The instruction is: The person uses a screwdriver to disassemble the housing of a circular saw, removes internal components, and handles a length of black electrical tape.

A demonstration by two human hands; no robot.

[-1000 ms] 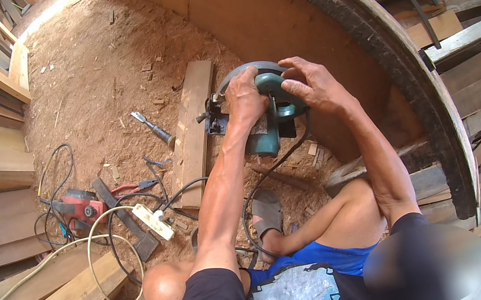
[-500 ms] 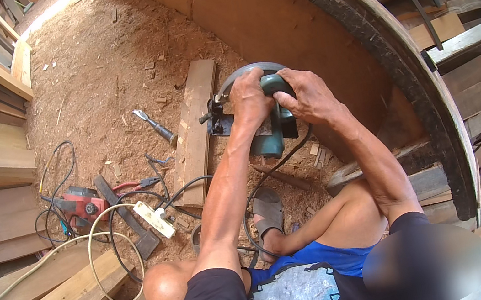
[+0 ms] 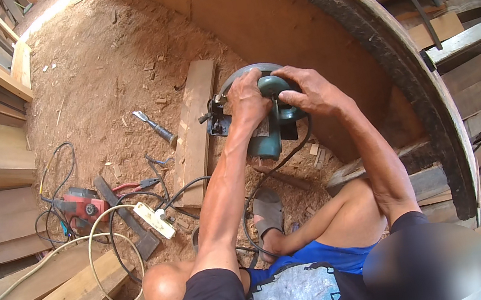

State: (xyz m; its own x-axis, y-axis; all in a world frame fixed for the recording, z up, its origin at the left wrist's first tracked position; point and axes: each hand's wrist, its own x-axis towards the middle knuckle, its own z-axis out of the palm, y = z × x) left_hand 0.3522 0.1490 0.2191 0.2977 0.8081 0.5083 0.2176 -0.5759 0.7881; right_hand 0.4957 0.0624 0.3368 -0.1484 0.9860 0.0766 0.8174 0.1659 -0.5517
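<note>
A green circular saw [image 3: 266,145] is between my two hands, beside the near right part of a wooden plank [image 3: 195,129]. My left hand [image 3: 248,99] is closed over the saw's front part, next to its curved guard [image 3: 251,70]. At the saw's rounded green handle, my right hand [image 3: 313,92] curls its fingers over the far side, with the thumb along the near side. Hands hide part of the saw body, and I cannot see the blade's teeth. A dark cord runs from the saw down toward my foot.
A chisel [image 3: 155,128] lies left of the plank. Nearer are a hammer [image 3: 127,216], red-handled pliers [image 3: 135,185], a red power tool [image 3: 83,208] and a white power strip [image 3: 155,219] with looping cables. A curved wooden panel [image 3: 295,20] with a dark edge stands on the right.
My right hand has shifted slightly on the handle and its grip looks looser. The saw's handle has turned a little, showing more of its rounded top. My left hand has barely moved.
</note>
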